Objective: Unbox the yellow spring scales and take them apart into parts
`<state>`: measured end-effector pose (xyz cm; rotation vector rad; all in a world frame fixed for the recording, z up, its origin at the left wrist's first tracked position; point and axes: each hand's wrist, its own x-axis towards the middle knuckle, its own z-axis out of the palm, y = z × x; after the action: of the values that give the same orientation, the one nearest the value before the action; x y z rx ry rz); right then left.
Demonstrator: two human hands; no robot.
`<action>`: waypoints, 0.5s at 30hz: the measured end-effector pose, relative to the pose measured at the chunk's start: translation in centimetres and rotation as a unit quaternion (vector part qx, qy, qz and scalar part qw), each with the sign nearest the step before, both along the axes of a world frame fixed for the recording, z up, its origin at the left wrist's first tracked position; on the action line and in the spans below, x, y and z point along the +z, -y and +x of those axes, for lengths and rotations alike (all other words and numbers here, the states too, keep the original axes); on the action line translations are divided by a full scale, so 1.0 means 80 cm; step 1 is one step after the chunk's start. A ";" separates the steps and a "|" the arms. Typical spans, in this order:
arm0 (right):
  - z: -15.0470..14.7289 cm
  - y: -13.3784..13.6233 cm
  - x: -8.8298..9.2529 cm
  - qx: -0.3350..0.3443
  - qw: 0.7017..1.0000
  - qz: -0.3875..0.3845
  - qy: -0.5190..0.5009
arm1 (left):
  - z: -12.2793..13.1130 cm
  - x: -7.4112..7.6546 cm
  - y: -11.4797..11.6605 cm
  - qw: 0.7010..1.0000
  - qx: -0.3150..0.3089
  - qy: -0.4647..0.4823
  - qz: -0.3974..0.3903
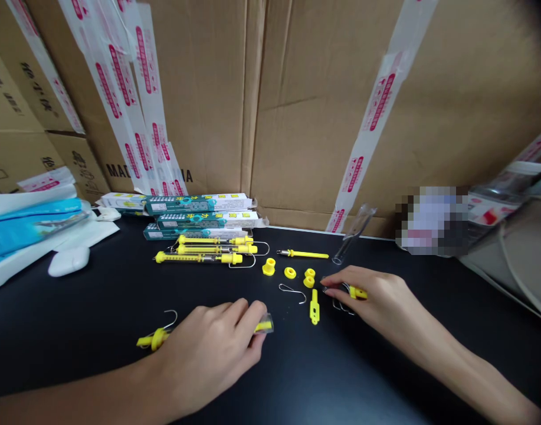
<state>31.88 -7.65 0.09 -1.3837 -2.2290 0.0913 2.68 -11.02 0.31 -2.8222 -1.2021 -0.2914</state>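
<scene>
Small assembly workspace in a stockroom setting: black workbench (75, 330) against taped cardboard cartons (341, 118), printed product boxes (199, 204) stacked at the far edge, yellow spring scales (208, 249) laid out nearby.

Clear plastic tube (265, 324), yellow inside, hand-held — small yellow plastic piece (357, 293), pinched.

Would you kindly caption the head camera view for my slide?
Left hand holds a clear tube; right hand holds a yellow piece.
</scene>
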 end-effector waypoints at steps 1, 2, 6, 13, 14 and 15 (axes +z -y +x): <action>0.000 0.000 0.000 0.003 1.000 0.001 0.003 | 0.000 0.000 0.000 1.000 -0.001 0.001 0.000; 0.001 -0.001 0.000 0.005 1.000 0.001 0.005 | 0.000 -0.001 0.001 1.000 -0.001 0.002 0.002; 0.003 -0.002 -0.001 0.005 1.000 -0.001 0.007 | -0.001 -0.003 0.001 1.000 -0.003 0.013 0.014; -0.004 0.007 0.012 -0.067 0.997 -0.009 -0.030 | -0.002 -0.005 0.001 1.000 -0.003 0.017 0.020; -0.007 0.009 0.016 -0.090 0.995 -0.005 -0.043 | -0.002 -0.005 0.001 1.000 -0.001 0.015 0.018; -0.010 0.012 0.019 -0.112 0.992 -0.005 -0.057 | -0.002 -0.004 0.001 1.000 -0.001 0.013 0.017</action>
<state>31.09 -8.59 1.62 -1.5830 -1.9705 0.0997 2.53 -11.13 -0.03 -2.7998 -1.1888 -0.3468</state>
